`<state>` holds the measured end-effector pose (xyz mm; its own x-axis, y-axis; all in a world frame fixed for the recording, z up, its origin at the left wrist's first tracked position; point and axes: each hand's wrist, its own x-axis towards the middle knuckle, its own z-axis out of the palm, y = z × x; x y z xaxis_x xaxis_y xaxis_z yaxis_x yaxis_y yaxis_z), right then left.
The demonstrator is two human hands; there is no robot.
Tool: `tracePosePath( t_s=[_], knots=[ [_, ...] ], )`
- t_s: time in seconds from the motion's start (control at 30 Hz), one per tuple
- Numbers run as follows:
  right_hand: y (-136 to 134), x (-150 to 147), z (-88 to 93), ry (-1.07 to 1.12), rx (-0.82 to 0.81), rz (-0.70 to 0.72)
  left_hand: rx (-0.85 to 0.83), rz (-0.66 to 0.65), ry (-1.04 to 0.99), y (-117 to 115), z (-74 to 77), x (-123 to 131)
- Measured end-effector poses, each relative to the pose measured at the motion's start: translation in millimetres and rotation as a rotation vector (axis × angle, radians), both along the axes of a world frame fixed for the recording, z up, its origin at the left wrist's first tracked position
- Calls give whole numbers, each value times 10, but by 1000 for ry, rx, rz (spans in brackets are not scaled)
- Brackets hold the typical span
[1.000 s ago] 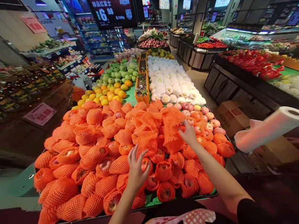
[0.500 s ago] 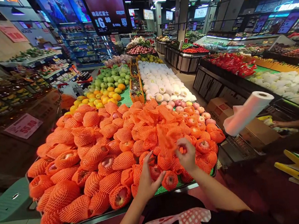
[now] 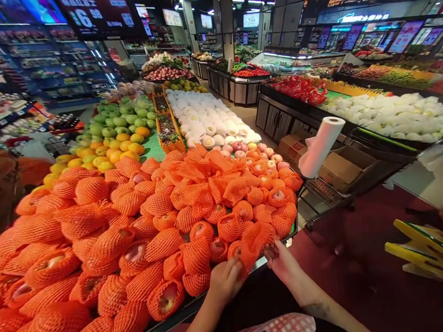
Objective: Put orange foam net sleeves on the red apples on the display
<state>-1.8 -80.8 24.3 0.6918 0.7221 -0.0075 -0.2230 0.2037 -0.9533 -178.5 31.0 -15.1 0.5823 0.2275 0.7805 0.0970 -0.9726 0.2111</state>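
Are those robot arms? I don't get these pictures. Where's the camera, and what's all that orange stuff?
No robot here! Those are a person's own bare hands. The camera is worn on their head, so every picture looks forward and down, almost as if through their eyes.

The left hand and right hand hold an orange net between them. It looks loose and crumpled.

On the stand in front lies a big heap of netted fruit, in orange nets too. Farther back are some bare apples, yellow-orange fruit, green fruit and fruit in white wraps.
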Motion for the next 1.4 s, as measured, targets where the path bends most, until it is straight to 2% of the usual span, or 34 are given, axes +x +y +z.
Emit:
tracePosePath(
  t_s=[0.07,0.13,0.23,0.3,0.43,0.53,0.6,0.7,0.83,0.93,1.0,1.07,1.13,1.2,1.3,1.4],
  knots=[
    [-101,-66,9,211,-9,38,89,-123,-45,-81,-57,-38],
    [-155,-134,60,468,-22,107,142,-184,-101,-109,-89,-76],
    [-144,-203,216,770,-12,206,137,-107,-152,-76,-109,-62],
    [-106,-220,353,848,53,250,113,-34,-151,-43,-133,0],
    [-69,-181,597,691,166,354,-19,-3,-32,-27,-223,167],
    [-103,-60,672,495,71,586,-47,-65,115,-54,-249,273],
    [-131,68,654,304,21,671,-32,-73,209,-83,-196,336],
    [-160,304,555,25,-19,591,-86,-62,308,-143,-20,458],
    [-215,710,423,-21,13,461,-106,-105,271,-154,224,802],
    [-314,1151,345,-43,41,383,-150,49,83,-11,380,1309],
    [-414,1520,287,-148,-31,294,-254,165,32,152,525,1801],
    [-533,1929,235,-323,-152,203,-387,208,167,333,706,2406],
    [-658,2346,214,-519,-259,147,-508,224,432,494,878,3079],
    [-783,2733,229,-666,-295,100,-542,213,507,610,985,3759],
    [-988,3209,266,-768,-290,-4,-597,225,581,694,989,4668],
    [-1251,3584,230,-787,-349,-120,-668,290,613,712,889,5342]
  ],
)
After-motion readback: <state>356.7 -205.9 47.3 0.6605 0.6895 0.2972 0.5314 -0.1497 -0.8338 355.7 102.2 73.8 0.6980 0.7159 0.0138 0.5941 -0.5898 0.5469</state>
